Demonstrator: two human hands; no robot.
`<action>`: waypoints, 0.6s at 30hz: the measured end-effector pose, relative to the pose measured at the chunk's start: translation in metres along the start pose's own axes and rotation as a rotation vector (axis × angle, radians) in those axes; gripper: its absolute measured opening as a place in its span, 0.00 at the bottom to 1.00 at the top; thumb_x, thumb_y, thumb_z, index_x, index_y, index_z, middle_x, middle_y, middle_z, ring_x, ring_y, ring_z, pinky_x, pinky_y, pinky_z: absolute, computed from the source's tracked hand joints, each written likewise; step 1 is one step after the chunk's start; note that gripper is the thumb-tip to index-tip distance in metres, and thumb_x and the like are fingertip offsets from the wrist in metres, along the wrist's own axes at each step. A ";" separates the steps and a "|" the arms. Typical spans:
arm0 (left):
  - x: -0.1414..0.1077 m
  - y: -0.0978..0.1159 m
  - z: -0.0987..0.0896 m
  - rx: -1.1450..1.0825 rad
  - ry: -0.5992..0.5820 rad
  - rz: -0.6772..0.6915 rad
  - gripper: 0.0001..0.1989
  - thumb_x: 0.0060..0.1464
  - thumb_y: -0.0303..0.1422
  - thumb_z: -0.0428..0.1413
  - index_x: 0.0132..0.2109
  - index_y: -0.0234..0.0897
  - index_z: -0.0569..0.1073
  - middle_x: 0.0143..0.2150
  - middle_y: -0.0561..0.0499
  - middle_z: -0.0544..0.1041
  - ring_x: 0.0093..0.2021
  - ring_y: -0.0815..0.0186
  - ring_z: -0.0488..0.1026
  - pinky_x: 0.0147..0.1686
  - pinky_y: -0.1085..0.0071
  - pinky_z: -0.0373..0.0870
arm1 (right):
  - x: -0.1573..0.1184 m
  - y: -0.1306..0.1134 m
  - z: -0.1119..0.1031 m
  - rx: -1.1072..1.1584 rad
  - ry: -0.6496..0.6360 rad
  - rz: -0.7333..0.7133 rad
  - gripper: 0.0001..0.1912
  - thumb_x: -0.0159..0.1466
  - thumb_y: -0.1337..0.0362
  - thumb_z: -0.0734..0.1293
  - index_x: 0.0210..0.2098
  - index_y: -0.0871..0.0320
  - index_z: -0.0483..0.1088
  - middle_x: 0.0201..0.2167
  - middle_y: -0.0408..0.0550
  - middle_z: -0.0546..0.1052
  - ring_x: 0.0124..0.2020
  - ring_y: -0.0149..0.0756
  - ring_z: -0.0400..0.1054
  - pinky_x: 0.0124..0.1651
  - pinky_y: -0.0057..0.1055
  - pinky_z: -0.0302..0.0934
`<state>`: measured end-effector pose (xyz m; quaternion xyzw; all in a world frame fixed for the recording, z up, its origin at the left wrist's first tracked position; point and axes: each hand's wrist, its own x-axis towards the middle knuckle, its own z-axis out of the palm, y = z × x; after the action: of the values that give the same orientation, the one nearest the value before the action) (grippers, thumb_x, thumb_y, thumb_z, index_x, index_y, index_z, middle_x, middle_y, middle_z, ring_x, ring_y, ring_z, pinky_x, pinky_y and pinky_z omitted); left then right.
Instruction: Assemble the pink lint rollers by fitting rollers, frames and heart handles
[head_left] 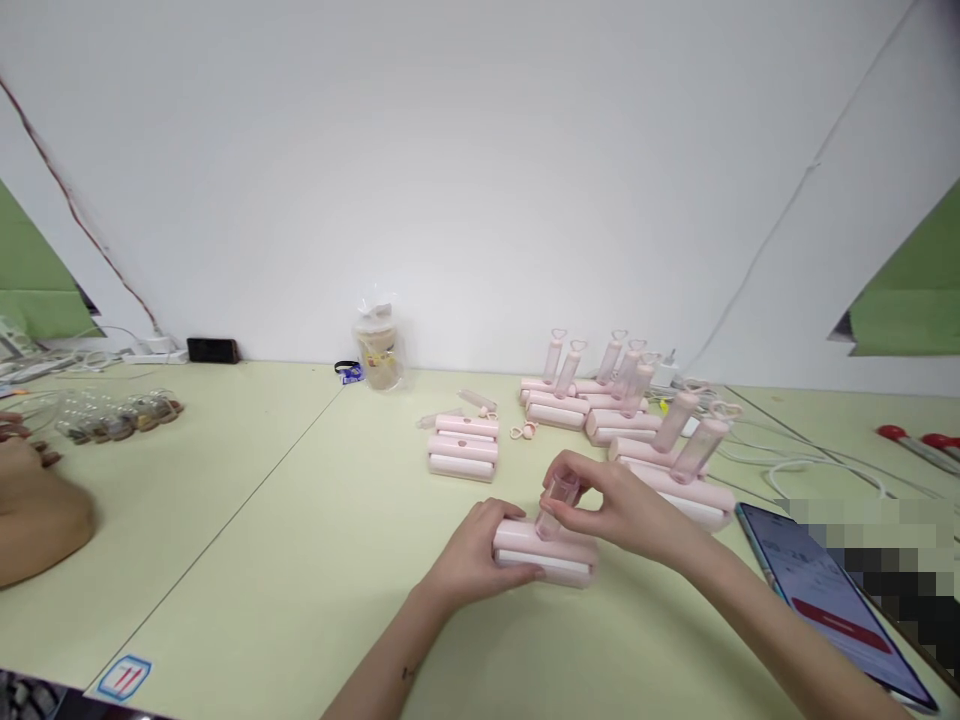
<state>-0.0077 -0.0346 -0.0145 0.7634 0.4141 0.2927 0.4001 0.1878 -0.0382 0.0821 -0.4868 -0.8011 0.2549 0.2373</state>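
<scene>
My left hand point(480, 550) grips the left end of a pink-and-white rounded block point(551, 565) on the table. Pinched in the fingers of my right hand point(600, 490) is a clear pink tube point(553, 515), upright and slightly tilted, its lower end at the top of that block. Whether it is seated there cannot be made out. Two similar blocks point(463, 460) without standing tubes lie beyond my left hand. Behind them are loose clear tubes point(477, 400). Small heart-shaped loop pieces point(525, 431) lie close by.
Several blocks point(556, 408) with upright tubes and heart loops stand at the back right. A phone point(832, 600) lies at right near white cables point(810, 465). A bagged drink cup point(381, 355) stands by the wall. At far left, another person's arm point(37, 510) rests near glass domes point(112, 415).
</scene>
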 end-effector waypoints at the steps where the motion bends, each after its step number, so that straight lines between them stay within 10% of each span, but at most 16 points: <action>1: 0.000 -0.001 0.000 0.003 -0.003 0.006 0.24 0.42 0.37 0.61 0.48 0.42 0.66 0.46 0.49 0.68 0.48 0.58 0.65 0.46 0.64 0.64 | -0.001 0.001 -0.001 0.013 -0.014 0.005 0.08 0.59 0.56 0.63 0.31 0.54 0.63 0.26 0.43 0.75 0.30 0.36 0.68 0.31 0.32 0.62; 18: 0.000 0.000 0.002 0.050 0.028 0.021 0.21 0.42 0.34 0.61 0.45 0.40 0.66 0.45 0.49 0.69 0.46 0.57 0.65 0.44 0.62 0.64 | 0.012 -0.022 0.002 -0.445 0.038 0.099 0.17 0.51 0.65 0.61 0.17 0.56 0.44 0.11 0.36 0.53 0.14 0.27 0.43 0.19 0.27 0.36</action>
<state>-0.0059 -0.0355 -0.0151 0.7734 0.4187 0.2971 0.3720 0.1675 -0.0366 0.0965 -0.5704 -0.8082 0.0740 0.1265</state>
